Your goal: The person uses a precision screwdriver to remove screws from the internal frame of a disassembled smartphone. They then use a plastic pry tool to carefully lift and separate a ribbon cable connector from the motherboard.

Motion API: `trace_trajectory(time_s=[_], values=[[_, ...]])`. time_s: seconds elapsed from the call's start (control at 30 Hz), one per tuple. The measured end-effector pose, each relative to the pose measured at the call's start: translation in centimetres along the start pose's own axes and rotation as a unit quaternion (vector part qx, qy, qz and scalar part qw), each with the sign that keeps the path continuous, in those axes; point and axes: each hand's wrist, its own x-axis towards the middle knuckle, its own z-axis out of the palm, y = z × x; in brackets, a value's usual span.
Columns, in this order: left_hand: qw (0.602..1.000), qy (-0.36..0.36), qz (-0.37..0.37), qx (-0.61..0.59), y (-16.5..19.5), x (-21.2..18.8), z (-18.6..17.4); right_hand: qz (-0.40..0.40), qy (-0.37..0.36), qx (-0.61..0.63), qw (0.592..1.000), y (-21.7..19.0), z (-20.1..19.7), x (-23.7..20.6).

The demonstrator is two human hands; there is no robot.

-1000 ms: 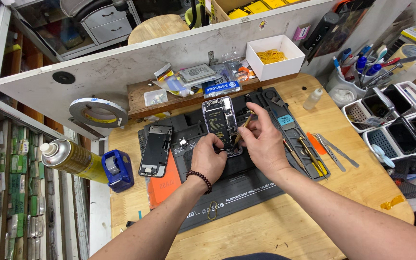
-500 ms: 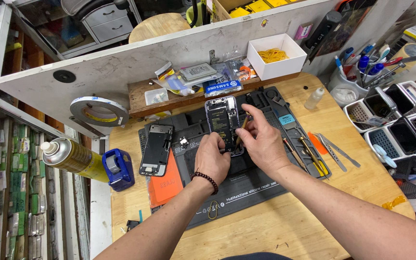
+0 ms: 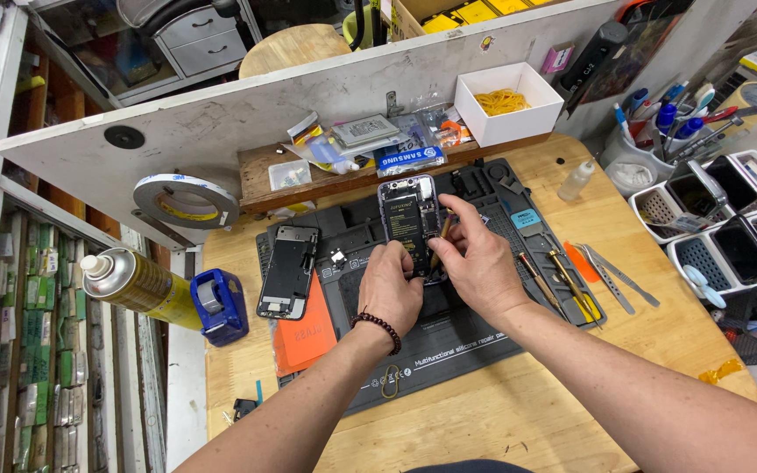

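Left hand (image 3: 389, 289) grips the opened phone (image 3: 409, 219) mid-mat (image 3: 449, 350); right hand (image 3: 475, 263) pinches a thin tool (image 3: 441, 236) — a slip could likely gouge the battery.

You sit at a round-edged wooden desk (image 3: 501, 420) under even, bright light. A white partition board (image 3: 308, 96) stands along its far edge. Beyond it you see a round wooden stool (image 3: 295, 48) and a grey drawer cabinet (image 3: 194, 39). Packed shelves (image 3: 10, 350) run down your left.
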Motion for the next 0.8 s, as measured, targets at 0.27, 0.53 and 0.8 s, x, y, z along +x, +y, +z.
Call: trace_trajectory(time_s=[0.27, 0.53, 0.8], values=[[1.0, -0.015, -0.018, 0.005, 0.34, 0.19, -0.53, 0.013, -0.013, -0.024, 1.0, -0.52, -0.05, 0.31], [0.999, -0.025, -0.03, 0.014, 0.65, 0.37, -0.71, 0.02, -0.017, -0.031, 0.999, -0.56, -0.02, 0.48], [0.999, -0.019, -0.027, 0.003, 0.38, 0.57, -0.52, 0.014, -0.016, -0.024, 0.999, -0.45, 0.01, 0.59]])
